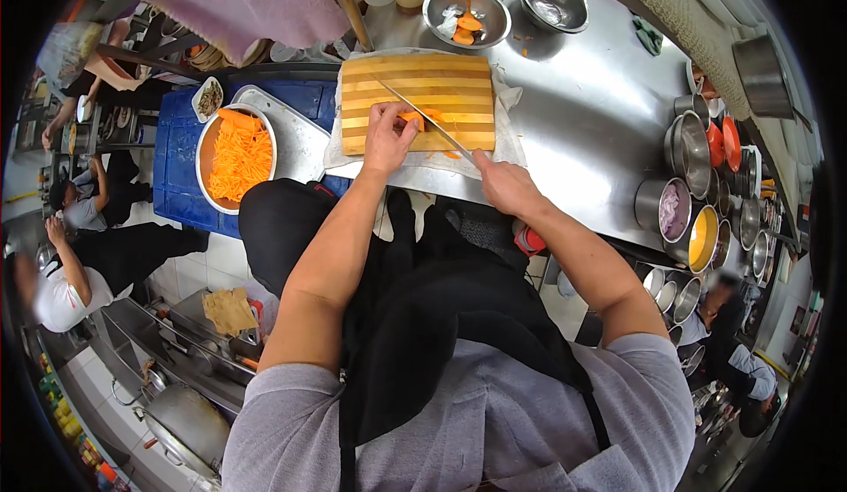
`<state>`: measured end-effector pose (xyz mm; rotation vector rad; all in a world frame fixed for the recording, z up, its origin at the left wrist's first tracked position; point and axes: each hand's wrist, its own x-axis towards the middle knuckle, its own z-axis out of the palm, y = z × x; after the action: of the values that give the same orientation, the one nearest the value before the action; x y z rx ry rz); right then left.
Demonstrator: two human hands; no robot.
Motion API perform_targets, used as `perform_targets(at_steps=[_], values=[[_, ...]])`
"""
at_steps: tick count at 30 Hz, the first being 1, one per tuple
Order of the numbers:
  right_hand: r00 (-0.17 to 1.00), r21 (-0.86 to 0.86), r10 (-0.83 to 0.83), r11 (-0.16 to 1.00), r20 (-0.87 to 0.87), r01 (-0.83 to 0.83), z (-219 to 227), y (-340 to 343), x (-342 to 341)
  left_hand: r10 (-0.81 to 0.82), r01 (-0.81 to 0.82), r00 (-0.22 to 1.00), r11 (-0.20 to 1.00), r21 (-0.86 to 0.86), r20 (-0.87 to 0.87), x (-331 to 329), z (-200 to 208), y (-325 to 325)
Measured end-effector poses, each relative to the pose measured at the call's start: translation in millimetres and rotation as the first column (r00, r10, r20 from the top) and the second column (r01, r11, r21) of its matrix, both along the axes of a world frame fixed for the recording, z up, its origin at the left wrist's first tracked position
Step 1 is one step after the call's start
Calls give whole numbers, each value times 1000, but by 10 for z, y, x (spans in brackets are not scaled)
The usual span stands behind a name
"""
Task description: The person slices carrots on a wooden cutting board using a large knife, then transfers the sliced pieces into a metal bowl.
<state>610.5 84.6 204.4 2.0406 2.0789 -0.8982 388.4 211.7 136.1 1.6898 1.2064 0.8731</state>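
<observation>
On a striped wooden cutting board (371, 77), my left hand (390, 139) presses down with its fingers curled round a piece of carrot (412, 118). My right hand (507, 183) grips the handle of a long knife (423, 116), whose blade slants across the board against the carrot, its tip pointing far left. Thin orange slices (447, 127) lie beside the blade. Under the board spreads a white cloth (513, 143). Left of it, a round bowl (272, 148) holds a heap of shredded carrot (236, 164) with a whole carrot piece (240, 121) on top.
A steel bowl (432, 26) with carrot ends and another steel bowl (554, 2) stand behind the board. Steel pots (653, 202) crowd the right. A metal tray (304, 139) and small dish (208, 99) sit on a blue surface (181, 152). Other people are at the left and lower right.
</observation>
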Motion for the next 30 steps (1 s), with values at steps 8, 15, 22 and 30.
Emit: perform_targets(at_steps=[8,15,22,30], values=[[999,-64,41,997,17,-40,596,-83,-20,21,-23,998,999,40,53,-91,-103,2],[1000,-1,14,1000,4,-14,-15,-54,-11,22,-22,1000,1000,10,22,-1,-4,7],[1000,-63,31,998,2,-31,403,54,-59,35,-35,999,999,-6,-26,-88,-11,-18],[999,-49,45,998,0,-45,660,-48,-59,48,-49,997,999,20,67,-82,-32,-9]])
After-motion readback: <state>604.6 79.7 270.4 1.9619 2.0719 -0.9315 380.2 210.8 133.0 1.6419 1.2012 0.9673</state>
